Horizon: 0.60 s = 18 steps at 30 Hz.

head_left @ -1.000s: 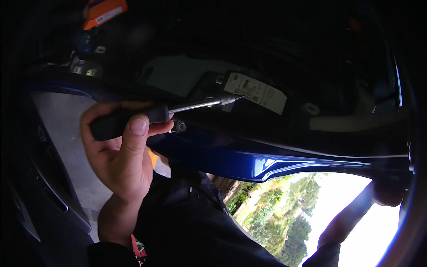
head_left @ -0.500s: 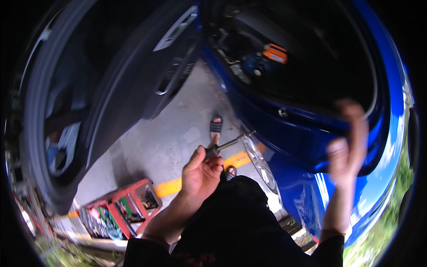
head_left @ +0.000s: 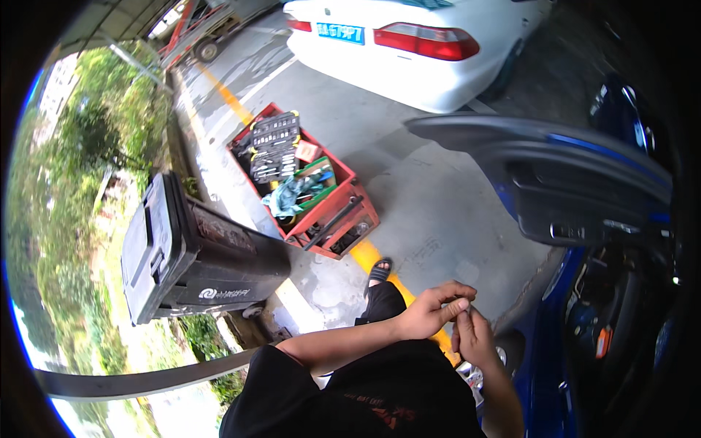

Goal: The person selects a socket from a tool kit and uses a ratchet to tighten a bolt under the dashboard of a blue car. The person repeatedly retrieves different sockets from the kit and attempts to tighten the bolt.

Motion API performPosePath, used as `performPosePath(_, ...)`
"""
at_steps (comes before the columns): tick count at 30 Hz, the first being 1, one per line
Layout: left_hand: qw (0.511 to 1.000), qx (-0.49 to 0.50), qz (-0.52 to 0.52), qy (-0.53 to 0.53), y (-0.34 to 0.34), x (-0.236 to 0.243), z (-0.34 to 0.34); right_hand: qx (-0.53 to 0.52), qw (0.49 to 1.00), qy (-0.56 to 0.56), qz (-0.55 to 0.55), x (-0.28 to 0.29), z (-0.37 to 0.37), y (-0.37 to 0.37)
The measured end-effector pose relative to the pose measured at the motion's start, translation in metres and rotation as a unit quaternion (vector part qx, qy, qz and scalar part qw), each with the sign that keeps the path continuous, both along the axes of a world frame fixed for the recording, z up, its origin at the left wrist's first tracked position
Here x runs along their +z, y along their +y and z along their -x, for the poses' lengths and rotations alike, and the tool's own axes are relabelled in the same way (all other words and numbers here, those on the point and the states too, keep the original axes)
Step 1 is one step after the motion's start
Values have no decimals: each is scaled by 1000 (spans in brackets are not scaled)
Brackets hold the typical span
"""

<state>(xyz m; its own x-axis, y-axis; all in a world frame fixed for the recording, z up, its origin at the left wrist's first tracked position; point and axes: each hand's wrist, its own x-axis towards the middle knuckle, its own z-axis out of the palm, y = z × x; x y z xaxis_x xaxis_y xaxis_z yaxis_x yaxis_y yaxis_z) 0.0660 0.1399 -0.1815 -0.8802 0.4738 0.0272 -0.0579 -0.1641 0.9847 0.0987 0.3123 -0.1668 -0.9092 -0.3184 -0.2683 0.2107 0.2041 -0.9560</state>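
My left hand [head_left: 429, 312] and my right hand [head_left: 475, 337] meet in front of my body, fingertips touching. Both are closed, thumbs and fingers pinched together. A small greyish bit shows between the fingertips, but most of it is hidden and I cannot make out what it is. To the right of the hands is the blue car [head_left: 539, 358], its dark-trimmed door [head_left: 562, 193] standing open. An orange item [head_left: 604, 342] lies inside the car.
A red tool cart [head_left: 337, 232] ahead to the left carries an open socket set [head_left: 276, 142], a teal rag [head_left: 286, 196] and a green tray. Left of it stands a black wheeled bin [head_left: 237, 255]. A white car [head_left: 358, 62] is parked beyond. A grey rail [head_left: 146, 379] crosses at lower left.
My view has swung left, toward the cart and bin. My right hand, apart before, has come against the left. The screwdriver seen in my left hand no longer shows clearly.
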Motion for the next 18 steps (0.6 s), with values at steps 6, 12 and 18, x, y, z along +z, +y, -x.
performPosePath(6,964,94,-147,-200,-113,-23,76,32,990,-91,102,-35,96,-121)
performPosePath(12,956,226,-122,-144,-251,-62,188,49,981,-183,50,-52,198,-256)
performPosePath(18,766,559,318,-6,-457,-141,361,-8,966,-257,2,-79,227,-313)
